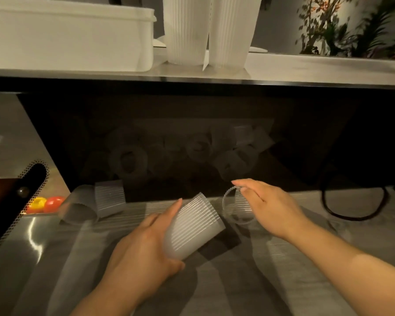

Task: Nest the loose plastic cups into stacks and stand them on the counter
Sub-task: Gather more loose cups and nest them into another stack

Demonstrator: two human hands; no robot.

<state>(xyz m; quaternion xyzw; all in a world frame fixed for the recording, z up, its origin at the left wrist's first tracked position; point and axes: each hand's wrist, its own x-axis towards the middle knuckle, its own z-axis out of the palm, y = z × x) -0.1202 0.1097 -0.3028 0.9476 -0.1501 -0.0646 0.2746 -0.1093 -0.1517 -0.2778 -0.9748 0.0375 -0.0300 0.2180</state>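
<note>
Left hand [144, 245] nearest the lens, low centre: fingers and thumb wrapped round a ribbed translucent cup [193, 226], held tilted, wide mouth up and to the right, base tucked by the thumb. Right hand [267, 206] just beyond, pinching the rim of a second ribbed cup [236, 207] between fingertips and thumb; cup mouth facing left, toward the first. Cups near each other, not yet nested. Whether either touches the tabletop [283, 270]: cannot tell.

Outward, left: two more loose cups [96, 204] lying on the tabletop, one clearer, one ribbed, touching or nearly so. Behind, in a dark recess: a jumble of further cups [185, 151], dim, count uncertain. Upper shelf: two tall finished stacks [208, 30] standing upright, beside a white lidded bin [66, 35]. Far left: red and yellow round items [46, 204], kind unclear. Right: black cable loop [354, 201] on the tabletop.

Risks, as judged: thin-rim pinch likely to slip or deform the soft wall on insertion; mouths misaligned, so jamming skewed; ribs binding halfway; low light hiding the clear cups from a sweeping forearm.
</note>
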